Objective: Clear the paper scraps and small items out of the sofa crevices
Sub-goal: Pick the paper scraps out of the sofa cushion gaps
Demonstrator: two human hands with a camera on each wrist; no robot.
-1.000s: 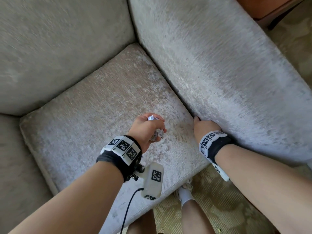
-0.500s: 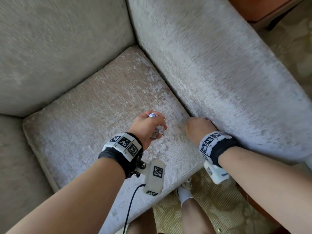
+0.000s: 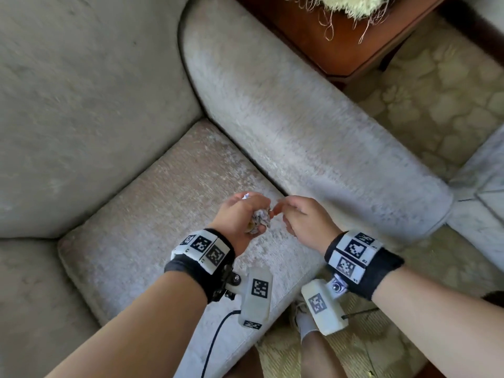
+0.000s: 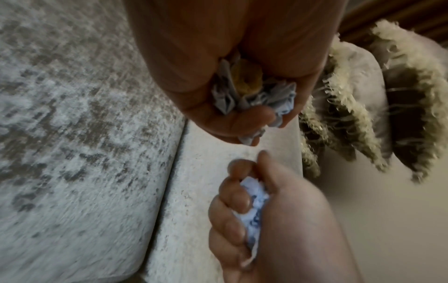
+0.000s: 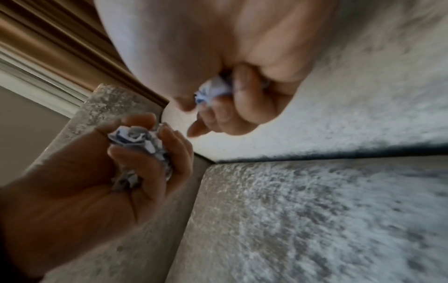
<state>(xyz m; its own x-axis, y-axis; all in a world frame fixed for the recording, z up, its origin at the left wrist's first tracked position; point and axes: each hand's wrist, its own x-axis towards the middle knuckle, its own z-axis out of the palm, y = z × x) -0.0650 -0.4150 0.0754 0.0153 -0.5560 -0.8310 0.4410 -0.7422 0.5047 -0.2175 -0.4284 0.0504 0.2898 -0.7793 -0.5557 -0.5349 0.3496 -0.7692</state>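
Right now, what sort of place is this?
Probably a home living room: a pale upholstered sofa, a wooden side table beside its arm, and patterned carpet underfoot.

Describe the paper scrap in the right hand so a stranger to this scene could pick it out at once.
Start at the grey sofa seat cushion beside the armrest; two hands meet above its front edge. The right hand curls around a small white crumpled scrap with blue print. It is smaller and brighter than the greyer wad gripped in the left hand.
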